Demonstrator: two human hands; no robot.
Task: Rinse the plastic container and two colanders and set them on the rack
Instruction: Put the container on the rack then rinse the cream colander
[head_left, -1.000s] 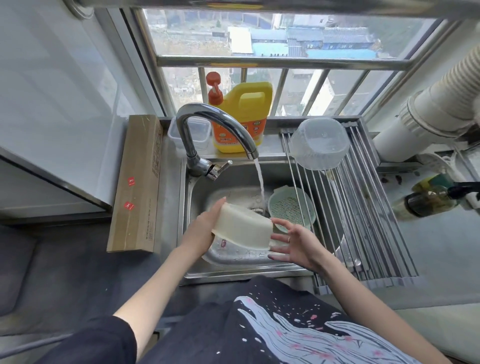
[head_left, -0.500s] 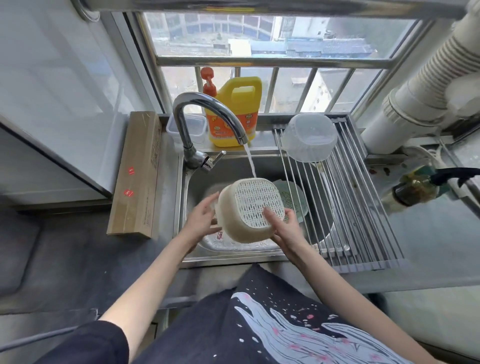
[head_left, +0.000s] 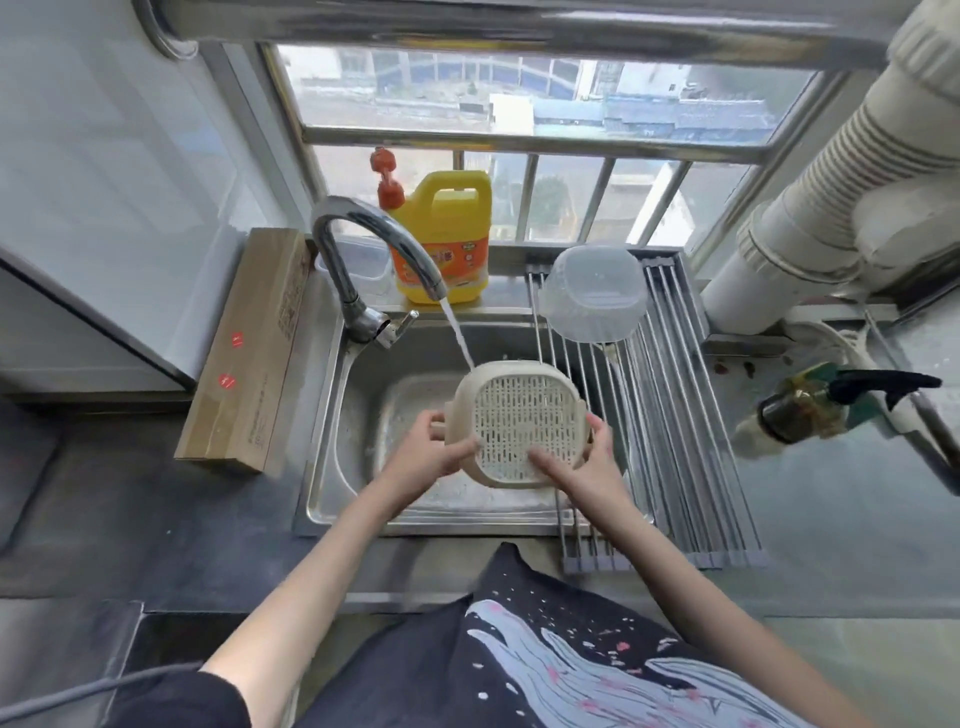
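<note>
A cream colander (head_left: 519, 415) is held over the sink (head_left: 332, 467), its perforated bottom turned towards me. Water from the faucet (head_left: 374, 254) strikes its upper left edge. My left hand (head_left: 431, 447) grips the colander's left side by the rim. My right hand (head_left: 582, 462) holds its lower right side, thumb across the perforated bottom. A clear plastic container (head_left: 592, 293) sits upside down at the far end of the roll-up rack (head_left: 685, 441). The green colander is hidden behind the cream one.
A yellow detergent jug (head_left: 447, 244) and a small clear tub (head_left: 358, 260) stand behind the sink. A long cardboard box (head_left: 249, 348) lies to the left. An oil bottle (head_left: 810, 410) and a white duct pipe (head_left: 831, 208) are on the right.
The cream colander was turned from its side until its bottom faces me and was raised under the water stream. Both hands shifted their hold on its sides. The green colander is now covered from view.
</note>
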